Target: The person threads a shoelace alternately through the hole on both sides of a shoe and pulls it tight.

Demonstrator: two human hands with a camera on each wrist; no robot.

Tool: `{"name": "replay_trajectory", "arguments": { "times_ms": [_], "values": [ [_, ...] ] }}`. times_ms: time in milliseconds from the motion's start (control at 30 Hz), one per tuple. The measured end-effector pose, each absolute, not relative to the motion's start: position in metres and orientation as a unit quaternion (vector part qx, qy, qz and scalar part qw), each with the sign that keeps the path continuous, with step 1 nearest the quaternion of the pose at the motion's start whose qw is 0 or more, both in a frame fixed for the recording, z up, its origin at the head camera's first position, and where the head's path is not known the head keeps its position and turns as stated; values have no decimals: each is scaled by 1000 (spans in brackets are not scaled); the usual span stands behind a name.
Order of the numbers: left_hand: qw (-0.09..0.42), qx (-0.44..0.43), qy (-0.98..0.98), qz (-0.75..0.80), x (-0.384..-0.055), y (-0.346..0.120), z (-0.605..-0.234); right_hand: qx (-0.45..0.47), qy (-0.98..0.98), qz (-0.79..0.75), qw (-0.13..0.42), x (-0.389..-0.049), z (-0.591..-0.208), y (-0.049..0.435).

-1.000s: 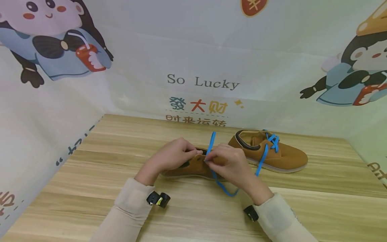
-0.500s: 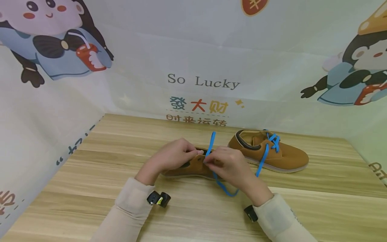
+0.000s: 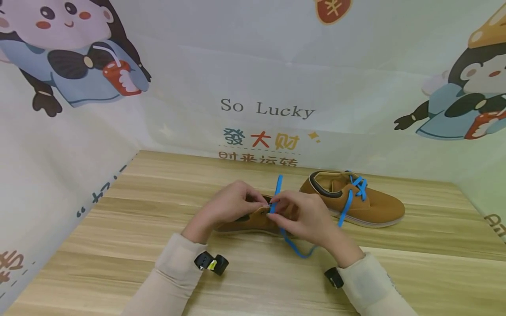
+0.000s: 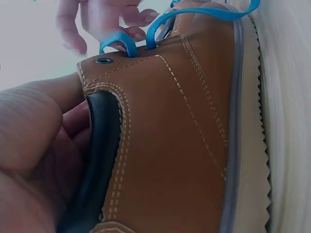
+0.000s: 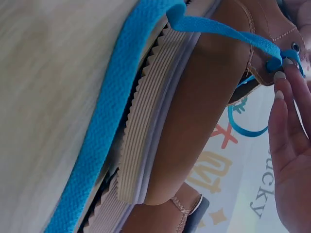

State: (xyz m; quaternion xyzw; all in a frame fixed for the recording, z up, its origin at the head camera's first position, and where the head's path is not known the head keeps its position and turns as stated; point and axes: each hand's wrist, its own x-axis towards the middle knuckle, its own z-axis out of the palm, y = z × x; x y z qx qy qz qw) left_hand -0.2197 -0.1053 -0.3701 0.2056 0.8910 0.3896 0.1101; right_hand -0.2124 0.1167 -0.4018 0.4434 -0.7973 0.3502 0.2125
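Observation:
A brown shoe [image 3: 247, 226] with a dark padded collar lies on the table, toe to the right, partly hidden by both hands. My left hand [image 3: 229, 204] grips its upper edge near the eyelets, with the thumb inside the opening in the left wrist view. A flat blue shoelace [image 4: 206, 12] runs through the shoe's front eyelets; the eyelet [image 4: 104, 61] nearest the collar has no lace in it. My right hand [image 3: 306, 215] holds the lace by the eyelets between thumb and forefinger. One lace end stands up above the hands; another length loops onto the table.
A second brown shoe [image 3: 381, 208], laced in blue, sits behind and to the right, close to my right hand. Behind the wooden table [image 3: 158, 188] hangs a printed backdrop [image 3: 257, 52]. Dark wrist cameras [image 3: 211, 262] are strapped at both cuffs.
My right thumb and forefinger have spread a little further apart around the lace. The left fingertips have shifted slightly right toward the lace. The shoes stay in place.

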Motion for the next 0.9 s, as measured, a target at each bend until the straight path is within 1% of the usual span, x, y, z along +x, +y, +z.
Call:
{"name": "replay_trajectory", "arguments": {
  "times_ms": [133, 333, 600, 733, 900],
  "values": [
    [108, 194, 887, 405, -220, -105, -372, 428, -788, 408, 169, -212, -399, 121],
    [102, 186, 882, 420, -221, -105, -372, 386, -808, 425, 131, -213, -396, 124],
    [62, 176, 880, 438, -224, -108, -371, 364, -827, 421, 83, -213, -390, 130],
    [52, 154, 857, 488, -227, -109, -371, 346, -835, 422, 70, -214, -389, 132],
    [66, 123, 817, 559, -228, -109, -369, 310, -848, 427, 50, -216, -388, 132]
  ]
}}
